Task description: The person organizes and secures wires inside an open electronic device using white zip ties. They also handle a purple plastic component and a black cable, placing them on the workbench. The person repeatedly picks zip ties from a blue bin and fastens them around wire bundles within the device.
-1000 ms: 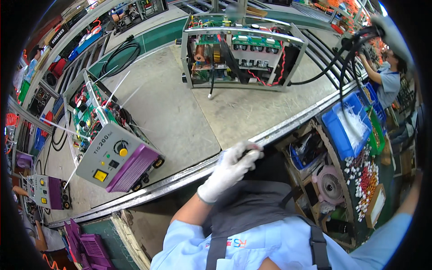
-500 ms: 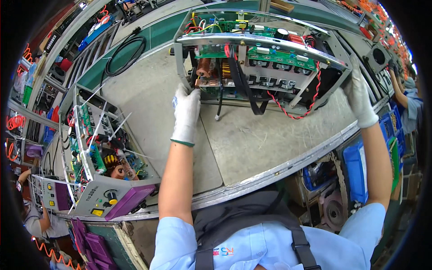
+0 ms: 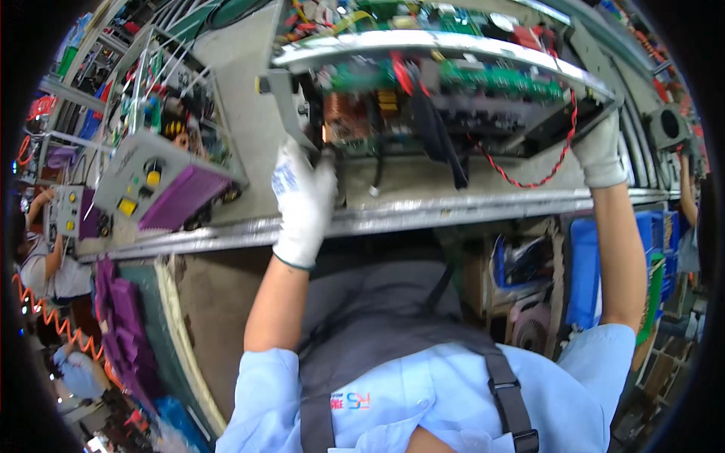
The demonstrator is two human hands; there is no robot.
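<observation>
An uncovered welding machine chassis (image 3: 445,53) lies across the bench in front of me, with metal rails, green circuit boards, copper coils and dangling black cables. My left hand (image 3: 302,200), in a white glove, grips its lower left corner, the fingertips blurred by motion. At the right end, my right hand (image 3: 602,151), also gloved, is closed around the frame's edge, its fingers partly hidden behind the dark end. A twisted red-and-black wire (image 3: 529,183) loops down from the chassis near my right hand.
A second uncovered machine (image 3: 162,181) with a grey-and-purple front stands on the left of the bench. Blue bins (image 3: 585,264) and a pink fan (image 3: 531,323) sit below the metal bench edge (image 3: 423,214). Purple panels (image 3: 124,332) are at lower left. Other people work at both sides.
The chassis has come closer to me and to the bench's front edge, with both hands still on it. My view has shifted, so the second machine appears higher.
</observation>
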